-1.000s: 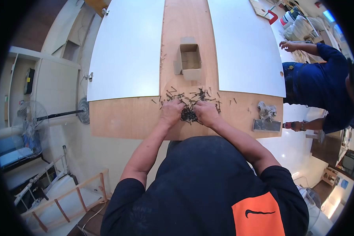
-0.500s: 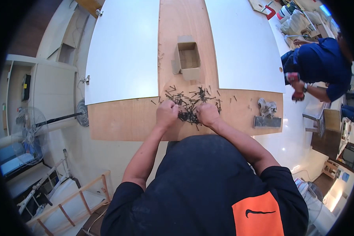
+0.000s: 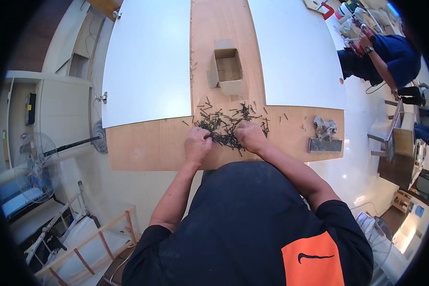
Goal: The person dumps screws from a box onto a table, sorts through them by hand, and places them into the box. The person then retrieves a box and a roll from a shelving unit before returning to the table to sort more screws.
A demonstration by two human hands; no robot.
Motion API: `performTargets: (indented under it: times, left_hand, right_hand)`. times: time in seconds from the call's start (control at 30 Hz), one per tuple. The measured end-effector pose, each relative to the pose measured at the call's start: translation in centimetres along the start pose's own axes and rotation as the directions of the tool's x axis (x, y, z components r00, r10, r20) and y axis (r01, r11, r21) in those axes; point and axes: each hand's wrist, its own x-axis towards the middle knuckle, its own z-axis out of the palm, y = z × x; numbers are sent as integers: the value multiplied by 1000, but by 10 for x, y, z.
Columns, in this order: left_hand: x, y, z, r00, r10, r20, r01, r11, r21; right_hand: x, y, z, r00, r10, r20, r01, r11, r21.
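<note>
A loose pile of dark screws is spread over the wooden board in front of me. My left hand is at the pile's left edge, its fingers bent and closed at some screws. On the right side of the pile, my right hand has its fingers curled down onto screws; the fingertips are partly hidden. Beyond the pile stands an open cardboard box with its flaps folded out; its brown bottom shows.
White panels lie left and right of the box. A dark grey block and a crumpled cloth sit at the board's right end. A co-worker in a blue shirt holds a red power tool at upper right. A fan stands left.
My left hand has shifted slightly left and toward me, uncovering screws. My right hand has moved slightly left. The co-worker has turned and raised the red tool away from me.
</note>
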Motion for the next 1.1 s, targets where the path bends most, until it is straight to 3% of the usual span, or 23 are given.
performTargets:
  times: [0.07,0.17,0.27,0.43,0.47,0.57,0.67,0.77,0.8,0.9,1.0,1.1]
  left_hand:
    - [7,21,-3,1000,25,-15,-25,1000,-2]
    - [21,16,12,979,202,36,-204,973,111]
    - [33,9,22,948,268,173,-303,925,230]
    - [38,13,14,888,357,289,-438,847,301]
    - [38,14,12,876,382,293,-465,830,307]
    - [41,9,15,874,382,299,-460,850,257]
    - [43,9,16,877,324,355,-432,856,284]
    - [45,9,17,883,304,358,-410,871,270]
    - [46,10,17,882,286,373,-400,874,276]
    - [46,14,17,886,252,389,-379,877,295]
    - [42,15,16,915,265,305,-346,903,254]
    - [31,15,13,969,202,142,-214,974,76]
  right_hand:
    - [2,1,6,998,-49,26,49,998,-26]
    - [3,-1,4,998,-65,12,65,997,-40]
    - [2,-2,-1,999,39,-7,-39,999,29]
    - [-10,11,-10,913,337,-229,-258,913,315]
    - [-13,19,-8,878,392,-277,-269,880,392]
    - [-24,35,-9,700,711,62,-534,465,706]
    - [-21,7,-37,676,692,254,-591,304,747]
    - [-23,2,-11,778,564,277,-549,396,736]
    - [-20,-3,-5,824,514,238,-507,483,714]
    - [-20,-8,-3,777,455,436,-589,281,757]
    - [-14,-9,-13,805,429,410,-500,119,858]
    - [7,-10,-28,827,449,338,-537,454,711]
